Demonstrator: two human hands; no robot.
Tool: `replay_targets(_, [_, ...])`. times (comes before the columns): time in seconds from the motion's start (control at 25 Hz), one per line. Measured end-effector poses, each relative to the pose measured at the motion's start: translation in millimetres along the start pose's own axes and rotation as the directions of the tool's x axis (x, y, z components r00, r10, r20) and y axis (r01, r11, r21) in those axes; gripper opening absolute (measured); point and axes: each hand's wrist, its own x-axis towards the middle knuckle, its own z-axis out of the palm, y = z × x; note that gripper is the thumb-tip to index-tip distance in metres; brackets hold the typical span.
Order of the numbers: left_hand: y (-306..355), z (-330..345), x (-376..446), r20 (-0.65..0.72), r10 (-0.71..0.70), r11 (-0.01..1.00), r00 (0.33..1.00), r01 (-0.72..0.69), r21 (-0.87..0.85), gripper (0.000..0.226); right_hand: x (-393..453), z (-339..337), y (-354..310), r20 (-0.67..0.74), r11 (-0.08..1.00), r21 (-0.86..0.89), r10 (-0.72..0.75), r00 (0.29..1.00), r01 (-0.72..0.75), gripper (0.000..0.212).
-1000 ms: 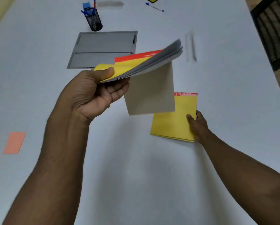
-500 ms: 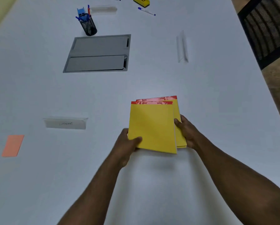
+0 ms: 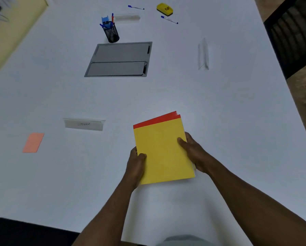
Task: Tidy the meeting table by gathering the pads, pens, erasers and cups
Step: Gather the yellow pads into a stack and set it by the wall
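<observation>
Two yellow pads with red top bands are stacked as one pile (image 3: 161, 148), held just above the white table (image 3: 228, 112). My left hand (image 3: 136, 166) grips the pile's lower left edge, thumb on top. My right hand (image 3: 193, 151) grips its right edge. Far across the table lie a yellow eraser (image 3: 164, 9) and two blue pens (image 3: 169, 20) (image 3: 136, 7). A black mesh pen cup (image 3: 112, 33) holds several pens.
A grey cable hatch (image 3: 119, 59) is set into the table's middle. A name card reading ELEPHANT (image 3: 84, 124) and an orange sticky pad (image 3: 33, 142) lie to the left. Clear name stands (image 3: 203, 54) (image 3: 127, 17) sit farther off. A dark chair (image 3: 294, 32) stands at right.
My left hand lowered its pad onto the pad under my right hand. Both hands then squared the two into one pile and turned it slightly.
</observation>
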Motion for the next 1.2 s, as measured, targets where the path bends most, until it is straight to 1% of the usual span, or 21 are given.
replay_targets(0.08, [-5,3,-15,-0.071,0.101,0.995,0.992,-0.103,-0.014,0.038,-12,-3,-4,0.007,0.985,-0.133,-0.112,0.994,0.112,0.032])
replay_targets(0.12, [-6,5,-20,-0.100,0.155,0.988,0.983,-0.155,0.007,0.037,-18,-4,-3,-0.017,0.970,-0.193,-0.157,0.987,0.151,0.031])
replay_targets(0.2, [-14,12,-30,-0.154,0.249,0.968,0.956,-0.240,0.074,0.051,-28,-4,4,-0.069,0.945,-0.262,-0.220,0.973,0.195,0.034])
replay_targets(0.24, [-17,16,-35,-0.171,0.273,0.961,0.947,-0.262,0.085,0.058,-32,-3,9,-0.076,0.940,-0.273,-0.232,0.970,0.204,0.036])
replay_targets(0.28, [-21,21,-40,-0.185,0.278,0.960,0.943,-0.266,0.087,0.061,-36,-2,17,-0.072,0.941,-0.277,-0.225,0.972,0.197,0.039])
replay_targets(0.44, [-44,31,-52,-0.190,0.233,0.970,0.954,-0.214,0.114,0.056,-42,-3,42,-0.052,0.936,-0.328,-0.157,0.986,0.132,0.045])
replay_targets(0.6, [-57,37,-64,-0.168,0.226,0.961,0.960,-0.191,0.203,0.047,-40,-10,48,0.004,0.894,-0.425,-0.155,0.988,0.142,0.041])
replay_targets(0.64, [-56,35,-64,-0.164,0.228,0.958,0.960,-0.191,0.213,0.045,-40,-12,48,0.016,0.878,-0.454,-0.161,0.987,0.151,0.039])
replay_targets(0.76, [-50,21,-71,-0.154,0.258,0.946,0.954,-0.217,0.241,0.035,-43,-21,44,0.094,0.797,-0.551,-0.234,0.968,0.247,0.033])
replay_targets(0.84, [-43,4,-81,-0.108,0.273,0.939,0.956,-0.240,0.246,0.034,-48,-20,32,0.159,0.784,-0.541,-0.258,0.953,0.303,0.034])
replay_targets(0.88, [-41,-6,-90,-0.101,0.268,0.945,0.958,-0.241,0.221,0.036,-51,-16,23,0.200,0.788,-0.522,-0.258,0.945,0.326,0.035])
replay_targets(0.96, [-36,-24,-111,-0.130,0.248,0.965,0.960,-0.233,0.121,0.038,-56,2,4,0.260,0.800,-0.479,-0.264,0.929,0.361,0.039])
replay_targets(1.08, [-28,-58,-144,-0.245,0.227,0.967,0.943,-0.248,-0.057,0.033,-67,50,-23,0.261,0.829,-0.415,-0.288,0.922,0.376,0.040])
replay_targets(1.2, [-11,-100,-176,-0.400,0.215,0.942,0.891,-0.298,-0.157,0.024,-87,108,-52,0.276,0.812,-0.381,-0.355,0.893,0.441,0.037])
